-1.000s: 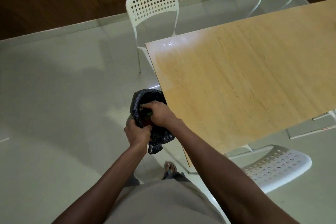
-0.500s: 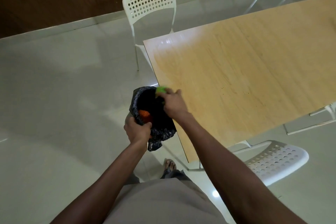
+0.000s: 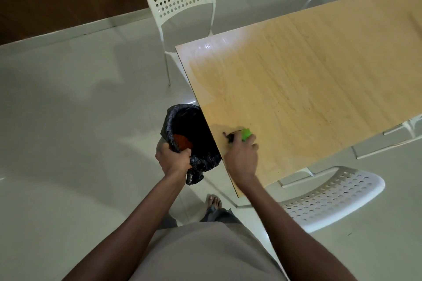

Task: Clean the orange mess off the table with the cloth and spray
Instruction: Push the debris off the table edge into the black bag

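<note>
Moved from bag (image 3: 194, 130) onto wooden table (image 3: 308, 70), right hand (image 3: 241, 157) clutches green cloth (image 3: 246, 134).

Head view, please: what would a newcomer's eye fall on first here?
Probably the black bag gripped open by the left hand just below the table's near corner, with something orange inside. Next, the bright green cloth under the right hand on the tabletop beside it.
</note>
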